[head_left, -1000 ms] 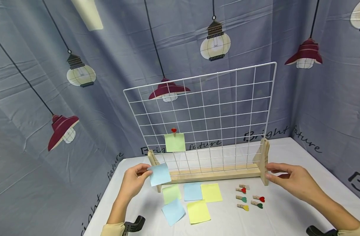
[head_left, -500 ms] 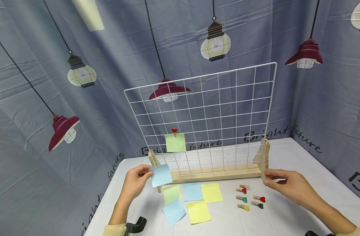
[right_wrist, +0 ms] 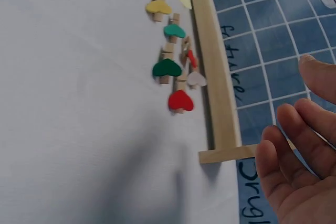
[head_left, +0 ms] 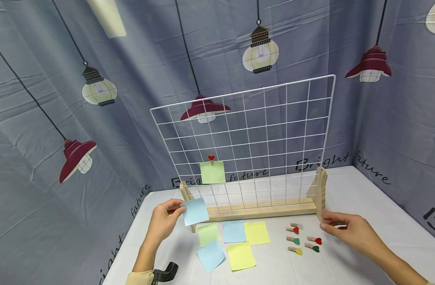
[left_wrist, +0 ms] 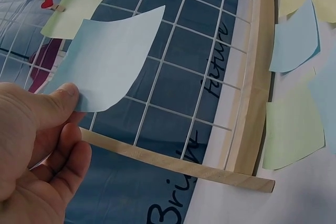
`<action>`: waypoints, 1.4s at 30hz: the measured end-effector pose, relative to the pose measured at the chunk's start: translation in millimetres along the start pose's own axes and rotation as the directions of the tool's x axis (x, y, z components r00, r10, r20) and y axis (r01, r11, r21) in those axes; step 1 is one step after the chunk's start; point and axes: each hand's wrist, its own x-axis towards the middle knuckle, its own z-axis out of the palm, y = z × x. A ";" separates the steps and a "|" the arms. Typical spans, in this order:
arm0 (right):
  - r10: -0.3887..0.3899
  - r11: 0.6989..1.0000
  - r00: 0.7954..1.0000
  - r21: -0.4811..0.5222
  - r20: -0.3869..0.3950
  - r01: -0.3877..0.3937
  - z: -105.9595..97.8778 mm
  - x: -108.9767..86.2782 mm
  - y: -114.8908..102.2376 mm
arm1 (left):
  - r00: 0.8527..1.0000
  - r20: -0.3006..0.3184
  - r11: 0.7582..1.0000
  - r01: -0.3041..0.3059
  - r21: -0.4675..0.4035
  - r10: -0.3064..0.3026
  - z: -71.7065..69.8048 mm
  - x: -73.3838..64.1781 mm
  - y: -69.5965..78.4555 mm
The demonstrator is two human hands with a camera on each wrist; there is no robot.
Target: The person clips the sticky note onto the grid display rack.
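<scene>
My left hand (head_left: pixel 162 222) pinches a light blue sticky note (head_left: pixel 196 211) by its left edge, between thumb and fingers, in front of the left foot of the wire grid stand. In the left wrist view that blue note (left_wrist: pixel 113 59) overlaps the white grid (left_wrist: pixel 178 30). My right hand (head_left: pixel 352 229) is beside the right wooden foot (head_left: pixel 321 194), its fingers loosely bent and holding nothing. A green sticky note (head_left: pixel 212 172) hangs on the grid under a red heart clothespin (head_left: pixel 211 157).
Several sticky notes lie on the white table, among them a yellow one (head_left: pixel 241 256), a blue one (head_left: pixel 211 256) and a green one (head_left: pixel 208 234). Right of them lie several small heart clothespins, such as a yellow one (head_left: pixel 295 250). A lamp-print curtain (head_left: pixel 132 158) surrounds the table.
My right hand has come down slightly along the right foot of the stand. The left hand, with the blue sticky note, has barely shifted to the right.
</scene>
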 end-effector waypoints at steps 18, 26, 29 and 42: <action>0.058 0.998 0.996 0.008 0.066 -0.059 25.7 -5.6 18.7 | 1.000 0.003 0.999 -0.014 -0.032 0.014 4.5 0.8 2.2; 0.147 0.989 0.985 -0.006 0.090 -0.147 37.3 -3.5 23.8 | 1.000 -0.004 0.999 -0.010 -0.033 0.010 3.0 -0.1 -0.1; 0.159 0.987 0.984 -0.004 0.084 -0.159 41.0 -3.0 26.2 | 1.000 -0.009 0.999 -0.011 -0.036 0.011 2.9 -0.1 -1.2; 0.156 0.987 0.987 -0.036 0.042 -0.155 49.5 -3.8 28.0 | 1.000 -0.023 0.999 0.002 -0.043 -0.003 4.3 -4.1 -4.5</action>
